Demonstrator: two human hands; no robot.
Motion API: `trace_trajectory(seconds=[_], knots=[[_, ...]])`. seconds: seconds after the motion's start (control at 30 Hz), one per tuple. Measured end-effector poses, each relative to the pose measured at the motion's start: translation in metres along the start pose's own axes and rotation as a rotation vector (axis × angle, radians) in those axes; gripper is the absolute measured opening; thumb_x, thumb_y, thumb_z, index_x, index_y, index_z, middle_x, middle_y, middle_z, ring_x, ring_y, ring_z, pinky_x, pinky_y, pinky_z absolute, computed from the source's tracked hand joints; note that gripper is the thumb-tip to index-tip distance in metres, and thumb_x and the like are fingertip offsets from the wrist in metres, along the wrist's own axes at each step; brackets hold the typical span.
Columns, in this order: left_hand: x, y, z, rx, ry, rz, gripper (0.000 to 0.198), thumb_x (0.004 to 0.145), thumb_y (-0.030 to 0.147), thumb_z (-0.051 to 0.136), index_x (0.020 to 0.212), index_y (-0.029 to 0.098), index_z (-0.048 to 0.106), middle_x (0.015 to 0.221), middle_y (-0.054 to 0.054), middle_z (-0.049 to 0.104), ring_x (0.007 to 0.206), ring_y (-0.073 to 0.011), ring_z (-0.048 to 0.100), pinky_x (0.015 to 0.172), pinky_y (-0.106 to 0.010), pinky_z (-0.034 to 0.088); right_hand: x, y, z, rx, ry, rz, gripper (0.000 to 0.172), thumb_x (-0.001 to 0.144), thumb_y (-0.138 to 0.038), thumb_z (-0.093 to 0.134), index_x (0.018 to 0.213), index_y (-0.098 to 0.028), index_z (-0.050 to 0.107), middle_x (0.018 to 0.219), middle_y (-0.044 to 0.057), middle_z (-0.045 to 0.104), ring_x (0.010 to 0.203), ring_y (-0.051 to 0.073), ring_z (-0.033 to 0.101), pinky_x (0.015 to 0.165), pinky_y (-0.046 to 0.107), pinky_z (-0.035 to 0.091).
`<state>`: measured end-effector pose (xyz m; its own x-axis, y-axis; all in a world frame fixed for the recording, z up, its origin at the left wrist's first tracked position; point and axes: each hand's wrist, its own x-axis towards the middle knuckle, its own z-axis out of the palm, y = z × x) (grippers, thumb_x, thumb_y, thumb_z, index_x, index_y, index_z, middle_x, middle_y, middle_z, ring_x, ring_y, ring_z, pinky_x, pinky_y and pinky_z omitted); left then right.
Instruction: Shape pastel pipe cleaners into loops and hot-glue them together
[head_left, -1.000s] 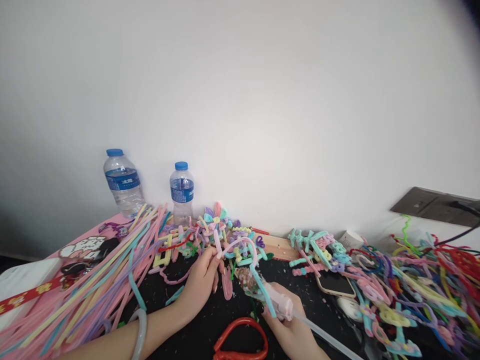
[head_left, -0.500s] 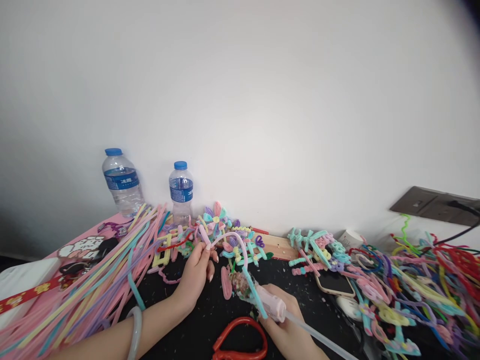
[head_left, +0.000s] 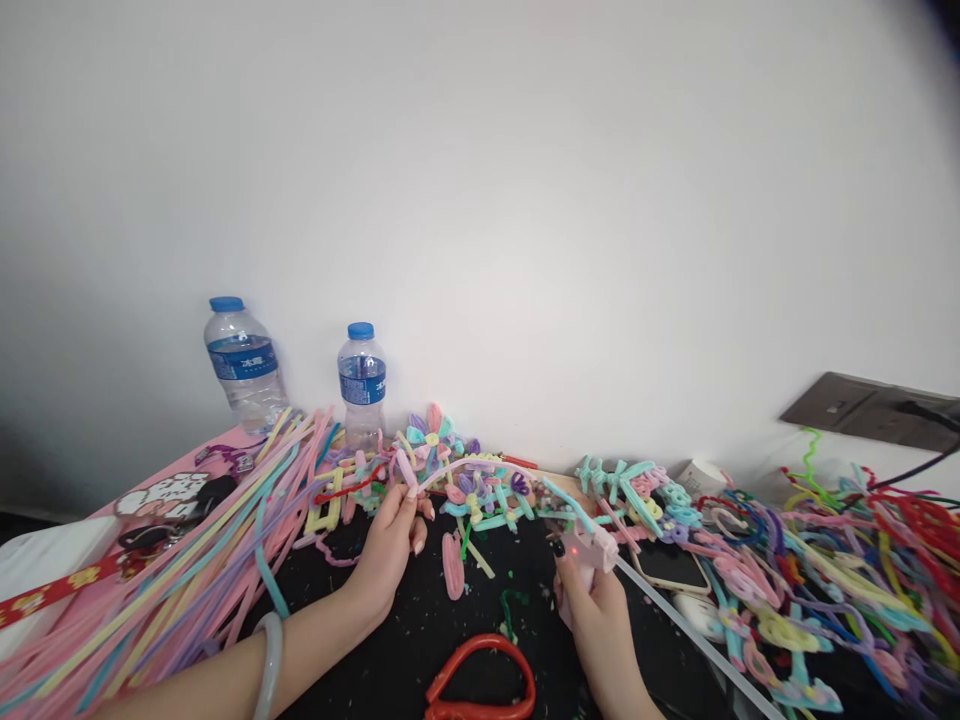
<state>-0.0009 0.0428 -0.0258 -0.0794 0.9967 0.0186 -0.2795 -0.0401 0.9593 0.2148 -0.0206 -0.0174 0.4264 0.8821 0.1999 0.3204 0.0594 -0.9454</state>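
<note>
Pinched between the thumb and finger of my left hand (head_left: pixel 397 530) is the end of a fuzzy stem (head_left: pixel 487 463), pink-purple at this end and light blue farther right. My right hand (head_left: pixel 600 610) is wrapped round a pale pink glue gun (head_left: pixel 581 555) with a small red light. A long translucent glue stick (head_left: pixel 697 635) runs from the gun toward the lower right. The stem's blue end (head_left: pixel 574 505) reaches the gun; whether they touch is unclear.
Red-handled scissors (head_left: pixel 484 645) lie at the front of the black mat (head_left: pixel 375 650). Fuzzy stems (head_left: pixel 202 560) fill the left, with two bottles (head_left: pixel 244 370) behind. Finished stem shapes (head_left: pixel 480 495) line the wall. A phone (head_left: pixel 670 566) and tangled coloured stems (head_left: pixel 840 590) are at right.
My right hand has moved right and turned the glue gun more upright. The stem is stretched flatter and farther right. My left hand has barely moved.
</note>
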Motion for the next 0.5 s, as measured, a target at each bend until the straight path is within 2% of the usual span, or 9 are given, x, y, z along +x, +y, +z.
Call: trace_trajectory(seconds=[0.13, 0.33, 0.4, 0.5], knots=[[-0.0002, -0.0001, -0.0011, 0.010, -0.013, -0.006, 0.026, 0.086, 0.042, 0.046, 0.080, 0.017, 0.048, 0.070, 0.004, 0.054, 0.040, -0.0019, 0.034, 0.043, -0.018, 0.026, 0.0034, 0.0058, -0.0009, 0.027, -0.008, 0.097, 0.041, 0.079, -0.051, 0.056, 0.056, -0.019, 0.046, 0.049, -0.004, 0.044, 0.046, 0.012, 0.041, 0.044, 0.021, 0.034], [-0.0002, -0.0007, -0.0015, 0.053, -0.039, 0.010, 0.024, 0.088, 0.040, 0.042, 0.080, 0.017, 0.046, 0.072, 0.004, 0.053, 0.040, -0.0025, 0.035, 0.043, -0.018, 0.026, 0.0044, 0.0091, -0.0024, 0.063, -0.017, 0.137, 0.043, 0.081, -0.054, 0.052, 0.057, -0.018, 0.047, 0.051, -0.003, 0.045, 0.046, 0.011, 0.041, 0.043, 0.021, 0.033], [-0.0012, 0.0003, -0.0003, 0.105, -0.073, 0.022, 0.025, 0.089, 0.040, 0.040, 0.080, 0.018, 0.045, 0.072, 0.004, 0.053, 0.039, -0.0028, 0.035, 0.042, -0.019, 0.027, 0.0030, 0.0079, -0.0032, 0.042, -0.047, 0.127, 0.044, 0.081, -0.053, 0.053, 0.055, -0.019, 0.045, 0.049, -0.003, 0.046, 0.045, 0.012, 0.042, 0.043, 0.021, 0.033], [-0.0046, 0.0024, 0.0024, 0.191, -0.147, 0.049, 0.026, 0.090, 0.041, 0.037, 0.077, 0.019, 0.042, 0.071, 0.005, 0.052, 0.037, -0.0030, 0.034, 0.041, -0.019, 0.028, -0.0008, 0.0033, -0.0036, -0.011, -0.143, 0.026, 0.041, 0.080, -0.051, 0.053, 0.056, -0.019, 0.050, 0.048, -0.002, 0.050, 0.045, 0.014, 0.047, 0.043, 0.023, 0.038]])
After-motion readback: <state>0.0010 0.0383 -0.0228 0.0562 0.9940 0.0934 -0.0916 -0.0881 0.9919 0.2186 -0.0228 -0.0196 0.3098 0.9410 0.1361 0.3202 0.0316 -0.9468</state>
